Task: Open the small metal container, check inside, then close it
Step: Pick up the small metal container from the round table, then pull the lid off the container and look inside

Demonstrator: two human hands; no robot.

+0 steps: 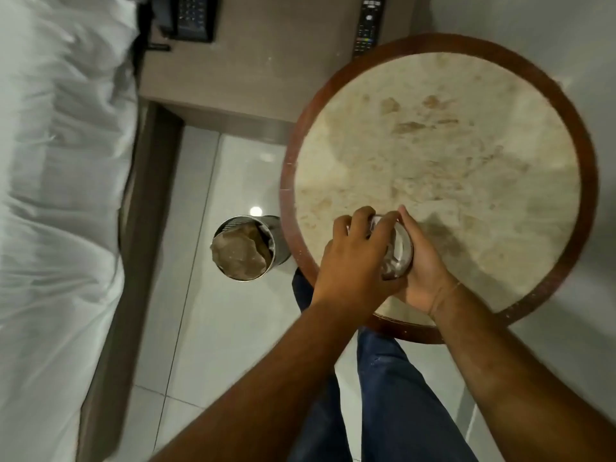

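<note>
A small shiny metal container (400, 251) stands near the front edge of a round marble-topped table (450, 155). My right hand (425, 265) wraps around its right side. Across its top and left side lies my left hand (353, 261), fingers curled over the lid area. Both hands hide most of the container, so I cannot tell whether the lid is on or off. The frame is a little blurred.
A metal waste bin (245, 250) with a bag liner stands on the tiled floor left of the table. A bed with white linen (56, 195) fills the left. A bedside unit at the back carries a telephone (190, 16) and a remote (368, 23).
</note>
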